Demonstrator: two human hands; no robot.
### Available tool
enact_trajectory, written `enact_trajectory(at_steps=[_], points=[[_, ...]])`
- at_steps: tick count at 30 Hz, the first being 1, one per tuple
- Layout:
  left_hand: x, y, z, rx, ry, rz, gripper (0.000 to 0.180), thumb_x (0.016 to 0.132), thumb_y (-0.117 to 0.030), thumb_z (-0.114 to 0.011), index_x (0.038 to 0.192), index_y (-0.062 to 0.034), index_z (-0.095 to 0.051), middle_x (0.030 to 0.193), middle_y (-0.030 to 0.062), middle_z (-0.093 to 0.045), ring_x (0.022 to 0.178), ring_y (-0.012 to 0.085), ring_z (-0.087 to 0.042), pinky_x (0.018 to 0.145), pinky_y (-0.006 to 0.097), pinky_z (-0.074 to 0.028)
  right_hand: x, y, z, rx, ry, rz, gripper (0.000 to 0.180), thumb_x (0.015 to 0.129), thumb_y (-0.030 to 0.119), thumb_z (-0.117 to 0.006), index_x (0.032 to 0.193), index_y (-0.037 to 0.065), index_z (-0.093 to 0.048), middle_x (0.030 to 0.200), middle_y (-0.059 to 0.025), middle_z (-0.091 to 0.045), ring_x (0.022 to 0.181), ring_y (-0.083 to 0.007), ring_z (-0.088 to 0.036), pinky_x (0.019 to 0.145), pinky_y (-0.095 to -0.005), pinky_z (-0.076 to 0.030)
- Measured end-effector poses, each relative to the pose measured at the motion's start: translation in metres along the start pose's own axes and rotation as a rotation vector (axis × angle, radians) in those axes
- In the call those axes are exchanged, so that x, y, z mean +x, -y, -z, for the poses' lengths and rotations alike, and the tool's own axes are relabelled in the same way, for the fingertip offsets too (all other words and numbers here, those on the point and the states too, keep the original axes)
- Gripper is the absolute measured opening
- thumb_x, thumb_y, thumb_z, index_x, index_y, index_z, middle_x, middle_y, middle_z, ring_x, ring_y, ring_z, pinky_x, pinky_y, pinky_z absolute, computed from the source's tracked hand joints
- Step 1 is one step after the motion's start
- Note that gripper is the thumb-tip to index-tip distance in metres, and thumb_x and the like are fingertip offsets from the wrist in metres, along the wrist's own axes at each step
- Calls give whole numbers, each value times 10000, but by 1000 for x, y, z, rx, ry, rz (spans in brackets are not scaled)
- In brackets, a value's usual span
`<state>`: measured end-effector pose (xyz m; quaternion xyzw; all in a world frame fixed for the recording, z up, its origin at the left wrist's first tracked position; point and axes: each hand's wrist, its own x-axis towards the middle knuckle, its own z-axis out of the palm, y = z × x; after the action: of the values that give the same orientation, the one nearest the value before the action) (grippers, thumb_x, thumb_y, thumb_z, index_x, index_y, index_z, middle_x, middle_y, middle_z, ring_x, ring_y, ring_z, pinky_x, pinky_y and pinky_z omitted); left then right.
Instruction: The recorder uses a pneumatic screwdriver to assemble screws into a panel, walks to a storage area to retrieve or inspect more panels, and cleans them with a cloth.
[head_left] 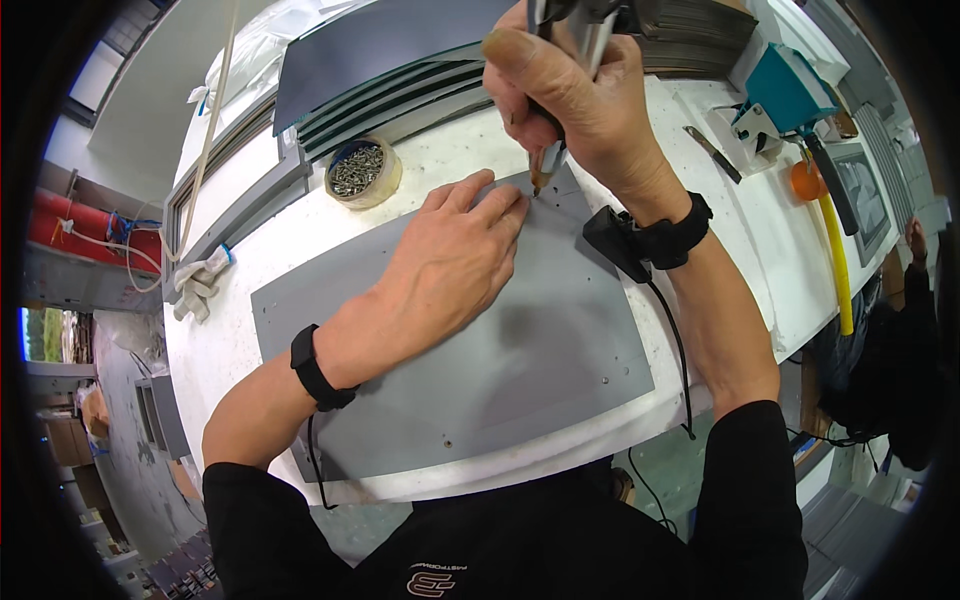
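Observation:
A flat grey panel (pixel 560 330) with small holes and fasteners near its edges lies in front of me. My left hand (pixel 455 245) rests flat on its upper part, fingers stretched out toward the far edge. Above that edge, my right hand (pixel 590 110) is wrapped round a silver-and-black driver tool (pixel 590 35). The tool stands nearly upright, its copper-coloured tip meeting the panel just right of my left fingertips. The picture's upper edge cuts off its top. Left of the tip, beyond the panel, sits a round tub (pixel 362 172) of small metal fasteners.
Dark sheets (pixel 390 60) are stacked behind the tub. A pale glove (pixel 203 284) and grey frame pieces lie left. To the right are a knife (pixel 712 153), a teal tool (pixel 785 85) and a yellow hose (pixel 834 265). Another person (pixel 890 340) is at far right.

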<state>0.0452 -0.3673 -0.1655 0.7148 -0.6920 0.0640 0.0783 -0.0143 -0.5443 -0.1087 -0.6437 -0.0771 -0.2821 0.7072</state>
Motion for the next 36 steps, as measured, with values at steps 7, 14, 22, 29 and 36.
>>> enact_trajectory(at_steps=[7, 14, 22, 29, 36], points=[[-30, 32, 29, -171, -51, 47, 314, 958, -125, -621, 1246, -18, -685, 1250, 148, -658, 1175, 345, -596, 1025, 439, -474, -4, 21, -12, -116, -77, 194, 319, 1018, 328, -698, 894, 39, -645, 721, -32, -664, 467, -55, -542, 397, -216, -389], [-132, 25, 55, -208, -64, 461, 191, 945, -107, -684, 1124, -73, -741, 974, 108, -709, 953, 298, -656, 836, 400, -531, -33, 39, 9, 26, -21, 275, 421, 1091, 460, -483, 1058, 44, -541, 917, -66, -571, 486, -49, -410, 454, -232, -383], [-127, 28, 39, -134, -30, 238, 130, 917, -92, -697, 1045, -86, -718, 956, 76, -676, 919, 280, -638, 817, 385, -535, -57, 50, 6, 165, 24, 272, 429, 1102, 467, -448, 1069, 48, -536, 884, -45, -546, 467, -31, -407, 435, -210, -410], [-114, 22, 34, 110, 61, 194, 149, 869, -73, -717, 986, -61, -624, 931, 89, -630, 908, 294, -628, 799, 399, -541, -74, 66, 18, 155, 82, 357, 468, 1106, 495, -419, 1108, 46, -552, 893, -48, -568, 478, -49, -404, 445, -215, -421], [-107, -26, 49, -520, -22, 365, 138, 877, -12, -683, 953, -20, -569, 947, 108, -691, 796, 242, -669, 705, 344, -555, -90, 72, 15, 272, 44, 401, 478, 1107, 500, -411, 1116, 43, -551, 905, -48, -570, 493, -49, -419, 445, -217, -427]])
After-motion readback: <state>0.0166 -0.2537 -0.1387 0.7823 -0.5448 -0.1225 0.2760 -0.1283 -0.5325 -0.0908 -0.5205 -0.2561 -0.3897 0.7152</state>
